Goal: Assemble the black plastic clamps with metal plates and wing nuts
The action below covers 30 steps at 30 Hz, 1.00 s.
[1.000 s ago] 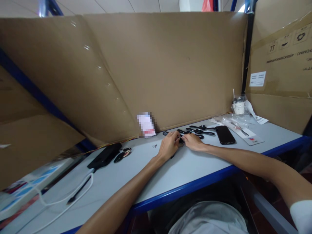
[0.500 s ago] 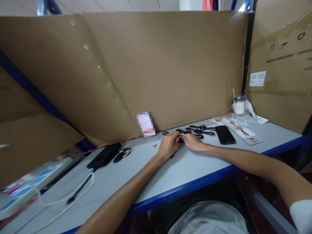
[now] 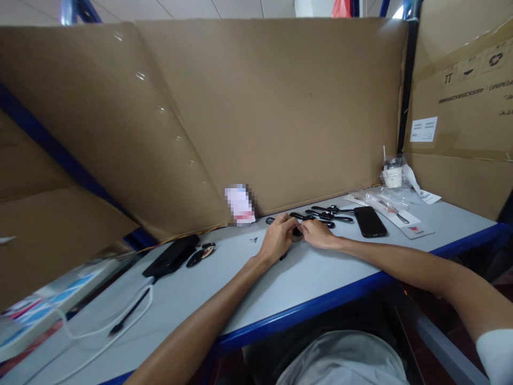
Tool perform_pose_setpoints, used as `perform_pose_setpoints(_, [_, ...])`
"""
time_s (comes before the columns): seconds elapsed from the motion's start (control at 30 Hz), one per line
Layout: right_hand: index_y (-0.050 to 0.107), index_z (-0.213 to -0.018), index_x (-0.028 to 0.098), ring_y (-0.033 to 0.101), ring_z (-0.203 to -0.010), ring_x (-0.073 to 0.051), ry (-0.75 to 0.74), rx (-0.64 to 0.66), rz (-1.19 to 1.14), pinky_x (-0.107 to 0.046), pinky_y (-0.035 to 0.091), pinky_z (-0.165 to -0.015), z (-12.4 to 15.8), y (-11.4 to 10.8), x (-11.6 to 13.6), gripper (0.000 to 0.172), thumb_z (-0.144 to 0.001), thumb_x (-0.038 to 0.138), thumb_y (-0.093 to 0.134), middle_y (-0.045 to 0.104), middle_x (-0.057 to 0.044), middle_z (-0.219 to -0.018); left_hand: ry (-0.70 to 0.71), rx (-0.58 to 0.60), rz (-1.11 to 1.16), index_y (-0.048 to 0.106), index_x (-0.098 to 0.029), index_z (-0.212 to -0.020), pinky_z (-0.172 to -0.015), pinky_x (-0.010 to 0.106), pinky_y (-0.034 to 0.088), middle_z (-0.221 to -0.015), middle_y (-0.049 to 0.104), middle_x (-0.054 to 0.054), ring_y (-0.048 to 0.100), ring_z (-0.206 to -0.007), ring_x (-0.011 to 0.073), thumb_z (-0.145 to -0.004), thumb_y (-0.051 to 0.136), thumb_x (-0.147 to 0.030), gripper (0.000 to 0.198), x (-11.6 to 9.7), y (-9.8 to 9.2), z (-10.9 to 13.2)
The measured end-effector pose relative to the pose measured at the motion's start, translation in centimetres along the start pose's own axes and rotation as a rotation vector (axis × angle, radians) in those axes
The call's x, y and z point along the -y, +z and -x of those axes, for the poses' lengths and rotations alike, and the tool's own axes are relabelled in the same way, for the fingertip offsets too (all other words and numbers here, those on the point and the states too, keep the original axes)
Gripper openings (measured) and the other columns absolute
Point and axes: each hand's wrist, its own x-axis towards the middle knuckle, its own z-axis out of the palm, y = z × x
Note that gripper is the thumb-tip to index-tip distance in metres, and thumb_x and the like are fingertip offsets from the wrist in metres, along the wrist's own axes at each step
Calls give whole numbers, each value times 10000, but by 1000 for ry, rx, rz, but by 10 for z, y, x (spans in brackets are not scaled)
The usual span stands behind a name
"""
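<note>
My left hand [image 3: 279, 235] and my right hand [image 3: 316, 233] meet over the table, fingers pinched close together on a small black metal tool [image 3: 297, 232]. It looks like a spokeshave, mostly covered by my fingers. A dark handle end [image 3: 282, 256] pokes out below my left hand, and another dark rounded end [image 3: 270, 220] shows beyond it. Just past my right hand lie several black two-handled spokeshaves [image 3: 329, 215]. Small metal pieces [image 3: 254, 240] rest to the left of my left hand. Exactly what each fingertip grips is hidden.
A black phone [image 3: 371, 222] lies right of the tools, beside a packaged card [image 3: 417, 231] and a bagged cup [image 3: 393, 175]. Leftward are keys [image 3: 201, 254], a black case [image 3: 172, 256] and a white cable [image 3: 150, 299]. A cardboard wall [image 3: 272, 117] closes the back.
Both hands stay at the same spot on the tool. The fingers of my left hand have shifted slightly upward; the other things have not moved.
</note>
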Motion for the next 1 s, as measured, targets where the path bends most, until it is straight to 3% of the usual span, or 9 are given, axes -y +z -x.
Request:
perform_pose_setpoints(0.13, [728, -1152, 178, 695, -1073, -267, 4, -10, -8, -300, 484, -822, 1, -2, 1, 429, -1068, 350, 343, 753, -132, -1143, -65, -30, -42, 624, -206, -946, -794, 318, 478, -964, 640, 76, 606, -931, 217, -954, 482, -256, 152, -4, -2, 0])
perform_pose_setpoints(0.3, [736, -1122, 176, 702, -1051, -266, -1, -24, -3, -300, 485, -810, 1, -1, 1, 449, -1069, 359, 329, 760, -133, -1116, -304, 87, -253, 625, -201, -901, -629, 304, 392, -812, 671, 95, 629, -736, 245, -993, 461, -480, 337, -7, -4, -1])
perform_pose_setpoints(0.5, [735, -1138, 168, 695, -1066, -265, -1, -15, 25, -312, 487, -848, 0, 1, -1, 446, -1065, 344, 332, 756, -136, -1127, -264, 131, -299, 637, -202, -839, -628, 286, 373, -832, 703, 108, 656, -751, 237, -997, 456, -467, 357, -7, -5, -1])
perform_pose_setpoints(0.67, [735, -1125, 162, 697, -1064, -267, -14, -20, 17, -307, 486, -829, -2, 2, -3, 427, -1060, 339, 351, 754, -144, -1126, -228, 125, -226, 611, -213, -1024, -644, 287, 390, -868, 698, 75, 650, -784, 232, -969, 513, -311, 148, -7, -1, 0])
perform_pose_setpoints(0.8, [737, -1105, 170, 699, -1065, -264, -11, -18, -9, -299, 475, -814, -4, 4, -4, 406, -1052, 316, 361, 755, -134, -1126, -142, 125, -178, 585, -228, -1090, -671, 290, 418, -949, 686, 68, 640, -841, 224, -939, 489, -189, 183, -5, -1, 1])
perform_pose_setpoints(1.0, [735, -1108, 168, 696, -1039, -261, -11, -28, -43, -289, 452, -777, -5, 5, -6, 412, -1051, 334, 362, 757, -131, -1116, -36, 24, -91, 611, -229, -1018, -799, 326, 473, -978, 636, 72, 605, -960, 226, -943, 450, -166, 188, 2, -2, 1])
